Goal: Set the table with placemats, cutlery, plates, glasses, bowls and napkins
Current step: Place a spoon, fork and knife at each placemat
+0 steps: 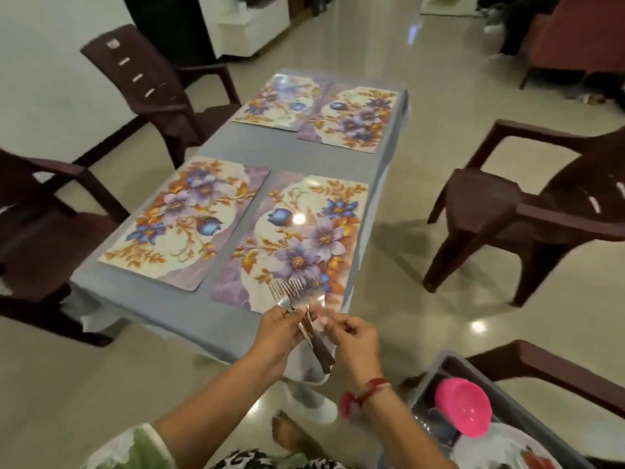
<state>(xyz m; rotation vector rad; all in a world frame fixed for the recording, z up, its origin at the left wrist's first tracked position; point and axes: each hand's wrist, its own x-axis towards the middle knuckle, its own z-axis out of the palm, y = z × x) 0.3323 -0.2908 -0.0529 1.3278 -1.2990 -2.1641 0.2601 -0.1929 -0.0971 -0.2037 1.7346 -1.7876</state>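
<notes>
From the head view, a person stands at the near end of a long bench (236, 147) draped in grey cloth. The left hand (277, 330) grips a bundle of steel forks with dark handles (294, 292). The tines fan out over the near edge of the near right floral placemat (294, 231), and the handles slant down between both hands. The right hand (351, 333) has its fingers curled, with the tips up against the fork handles. Blur hides whether they actually pinch one. A red thread band (365, 390) circles that wrist.

Four purple and orange flowered mats lie flat on the cloth in two pairs. The near left placemat (182, 221) lies just beside the near right one. The far left placemat (277, 99) and far right placemat (355, 116) overlap slightly at the far end.

Dark brown plastic armchairs stand around the bench, with a far left chair (159, 82), a near left chair (40, 231) and a right chair (524, 211) set apart on the shiny floor. At the near right, a grey plastic crate (527, 411) holds a pink plastic bowl (463, 406) above a white plate (500, 448).
</notes>
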